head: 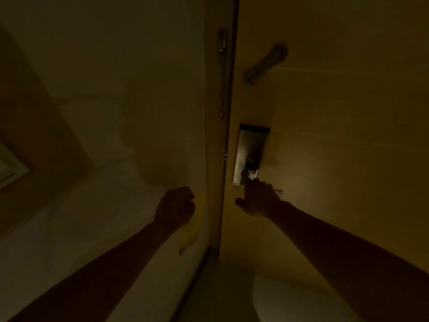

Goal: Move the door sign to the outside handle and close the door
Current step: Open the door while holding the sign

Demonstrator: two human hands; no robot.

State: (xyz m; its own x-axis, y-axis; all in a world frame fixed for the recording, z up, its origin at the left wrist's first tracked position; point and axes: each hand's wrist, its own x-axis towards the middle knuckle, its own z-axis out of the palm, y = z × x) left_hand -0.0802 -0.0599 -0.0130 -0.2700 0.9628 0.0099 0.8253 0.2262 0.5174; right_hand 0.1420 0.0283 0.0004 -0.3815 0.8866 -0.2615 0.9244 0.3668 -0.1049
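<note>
The room is very dim. A wooden door [336, 112] fills the right side, and its edge meets the frame near the middle. A metal lock plate [249, 145] sits on the door, with a lever handle [279, 192] at its lower end. My right hand [260, 201] lies over that handle with fingers wrapped on it, so only the lever's tip shows. My left hand [175, 205] is closed beside the frame. A pale yellow door sign [190, 231] hangs down from it against the wall.
A security chain [222, 77] hangs on the door frame [216, 135], and its slide plate [264, 62] is on the door above the lock. A pale wall [116, 112] is on the left. The floor [220, 293] shows at the bottom.
</note>
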